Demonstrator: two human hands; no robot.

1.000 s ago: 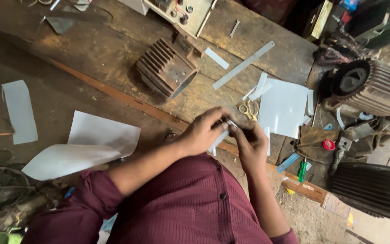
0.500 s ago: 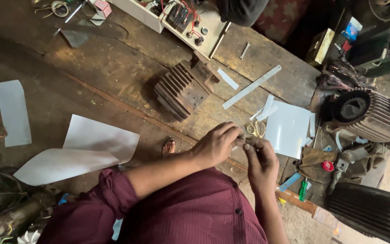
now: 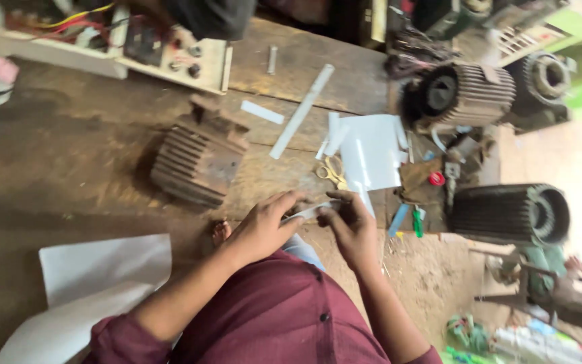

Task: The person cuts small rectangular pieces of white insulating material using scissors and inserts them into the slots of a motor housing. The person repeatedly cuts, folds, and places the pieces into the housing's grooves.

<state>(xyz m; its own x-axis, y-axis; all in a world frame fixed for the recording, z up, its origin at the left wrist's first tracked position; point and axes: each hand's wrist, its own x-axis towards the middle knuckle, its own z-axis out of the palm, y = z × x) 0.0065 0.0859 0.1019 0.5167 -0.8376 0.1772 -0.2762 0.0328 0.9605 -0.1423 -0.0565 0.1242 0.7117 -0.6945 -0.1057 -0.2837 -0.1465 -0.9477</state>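
Pinching a small white paper strip (image 3: 306,210) between left hand (image 3: 262,229) and right hand (image 3: 350,228); uneven pull could tear or crease it.

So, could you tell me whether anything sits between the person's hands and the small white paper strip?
Nothing visible does: the left hand and right hand both already pinch the small white paper strip directly.

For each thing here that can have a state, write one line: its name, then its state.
Left hand: pinching the paper strip.
Right hand: gripping the strip's other end.
Paper strip: held off the bench between both hands.
Scissors: lying flat, untouched.
Finned motor body: resting on the bench.
White sheet: lying flat.
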